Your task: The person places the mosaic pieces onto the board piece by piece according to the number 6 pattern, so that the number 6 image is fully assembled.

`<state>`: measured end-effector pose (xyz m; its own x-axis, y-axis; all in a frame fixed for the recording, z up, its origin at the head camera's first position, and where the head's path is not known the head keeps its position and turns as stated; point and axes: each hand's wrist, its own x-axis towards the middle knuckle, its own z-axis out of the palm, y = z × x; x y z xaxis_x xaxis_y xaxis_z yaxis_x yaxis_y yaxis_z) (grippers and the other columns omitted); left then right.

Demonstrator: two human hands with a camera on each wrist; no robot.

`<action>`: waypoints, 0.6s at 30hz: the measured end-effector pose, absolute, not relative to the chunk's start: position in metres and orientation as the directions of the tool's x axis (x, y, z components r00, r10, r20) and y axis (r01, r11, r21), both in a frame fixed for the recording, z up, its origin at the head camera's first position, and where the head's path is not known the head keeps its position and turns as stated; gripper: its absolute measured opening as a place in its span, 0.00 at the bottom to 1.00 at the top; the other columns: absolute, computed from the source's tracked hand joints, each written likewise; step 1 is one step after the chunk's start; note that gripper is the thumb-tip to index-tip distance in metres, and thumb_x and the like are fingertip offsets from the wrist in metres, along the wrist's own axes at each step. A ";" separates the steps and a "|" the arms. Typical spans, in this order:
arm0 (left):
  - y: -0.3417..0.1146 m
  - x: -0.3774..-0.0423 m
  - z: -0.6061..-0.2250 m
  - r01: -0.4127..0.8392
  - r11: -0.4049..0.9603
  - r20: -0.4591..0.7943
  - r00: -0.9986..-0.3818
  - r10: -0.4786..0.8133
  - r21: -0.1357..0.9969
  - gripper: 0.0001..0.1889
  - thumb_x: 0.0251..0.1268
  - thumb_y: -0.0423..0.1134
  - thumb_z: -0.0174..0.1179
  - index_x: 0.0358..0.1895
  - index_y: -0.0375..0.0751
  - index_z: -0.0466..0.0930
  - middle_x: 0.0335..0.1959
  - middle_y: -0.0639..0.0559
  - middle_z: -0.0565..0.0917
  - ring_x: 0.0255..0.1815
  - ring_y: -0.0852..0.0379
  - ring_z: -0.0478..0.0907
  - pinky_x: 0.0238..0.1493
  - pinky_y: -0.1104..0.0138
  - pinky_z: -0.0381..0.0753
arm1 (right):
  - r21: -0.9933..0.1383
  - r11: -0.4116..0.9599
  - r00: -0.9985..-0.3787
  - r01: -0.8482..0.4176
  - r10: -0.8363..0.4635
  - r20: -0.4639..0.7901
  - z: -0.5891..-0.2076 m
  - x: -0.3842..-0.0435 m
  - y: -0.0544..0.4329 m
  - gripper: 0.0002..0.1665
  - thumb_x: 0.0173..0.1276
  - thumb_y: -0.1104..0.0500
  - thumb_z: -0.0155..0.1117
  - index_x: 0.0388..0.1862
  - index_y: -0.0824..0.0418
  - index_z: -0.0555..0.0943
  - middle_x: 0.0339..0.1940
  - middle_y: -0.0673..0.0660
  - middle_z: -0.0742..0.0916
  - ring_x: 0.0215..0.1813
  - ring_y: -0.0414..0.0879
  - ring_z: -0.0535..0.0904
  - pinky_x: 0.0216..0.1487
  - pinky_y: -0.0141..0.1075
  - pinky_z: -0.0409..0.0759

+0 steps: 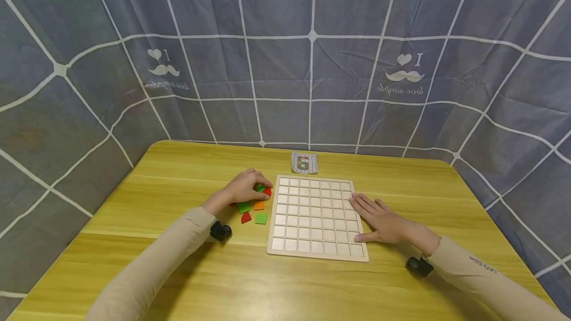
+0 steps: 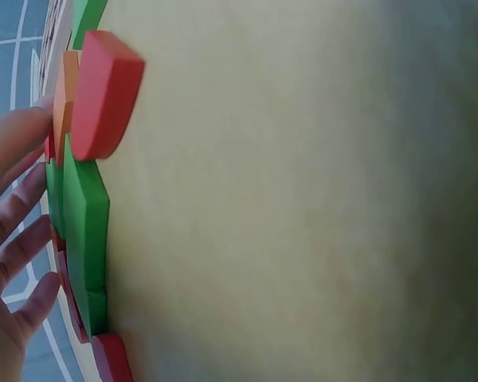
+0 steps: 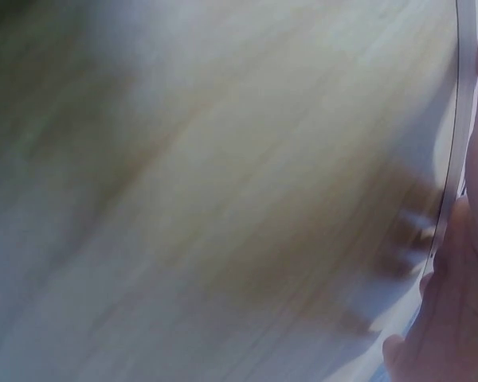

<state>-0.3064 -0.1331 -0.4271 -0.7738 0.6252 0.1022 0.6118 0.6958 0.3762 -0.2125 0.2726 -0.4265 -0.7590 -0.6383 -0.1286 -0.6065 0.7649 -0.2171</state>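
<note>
My left hand (image 1: 248, 186) is over a small pile of flat coloured pieces left of the board. Its thumb and index finger lie around a red rounded piece (image 1: 267, 192); whether they pinch it is unclear. Beside them are a green piece (image 1: 243, 207), an orange piece (image 1: 259, 205), a red quarter-round piece (image 1: 246, 217) and a light green square (image 1: 260, 219). In the left wrist view, the fingers spread behind a red piece (image 2: 107, 95) and green pieces (image 2: 86, 223). My right hand (image 1: 383, 222) rests with extended fingers on the right edge of the pale wooden grid board (image 1: 315, 219).
Behind the board lies a small paper card (image 1: 304, 162) printed with a coloured pattern on a grid. Everything sits on a yellow wood-grain table (image 1: 250, 286). A grey-blue curtain (image 1: 285, 73) with white lines hangs behind and at the sides.
</note>
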 end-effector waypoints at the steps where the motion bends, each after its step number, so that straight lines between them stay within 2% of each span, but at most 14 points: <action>1: -0.133 -0.306 -0.427 0.609 0.698 0.102 -0.776 0.622 0.378 0.18 0.58 0.49 0.66 0.50 0.45 0.85 0.48 0.50 0.84 0.51 0.50 0.74 0.53 0.55 0.72 | -0.216 0.767 -0.760 -0.605 -0.636 -0.132 -0.427 -0.213 0.273 0.57 0.65 0.33 0.55 0.77 0.68 0.47 0.78 0.70 0.51 0.77 0.67 0.46 0.70 0.66 0.48; 8: -0.130 -0.304 -0.426 0.602 0.712 0.099 -0.784 0.613 0.362 0.19 0.57 0.51 0.67 0.50 0.48 0.86 0.48 0.51 0.84 0.52 0.50 0.74 0.54 0.53 0.72 | -0.226 0.774 -0.766 -0.592 -0.627 -0.142 -0.428 -0.214 0.273 0.57 0.65 0.33 0.56 0.77 0.67 0.47 0.78 0.68 0.50 0.78 0.65 0.45 0.71 0.65 0.47; 18: -0.129 -0.304 -0.426 0.580 0.733 0.086 -0.801 0.593 0.355 0.19 0.58 0.48 0.67 0.51 0.46 0.85 0.49 0.49 0.85 0.54 0.48 0.74 0.56 0.51 0.71 | -0.225 0.775 -0.767 -0.591 -0.626 -0.144 -0.429 -0.215 0.273 0.58 0.65 0.33 0.56 0.77 0.67 0.47 0.78 0.68 0.50 0.78 0.65 0.45 0.71 0.65 0.47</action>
<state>-0.3038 -0.1294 -0.4262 -0.8009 0.5925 0.0859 0.5803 0.7330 0.3549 -0.2150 0.2733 -0.4287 -0.7665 -0.6258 -0.1442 -0.5906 0.7751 -0.2245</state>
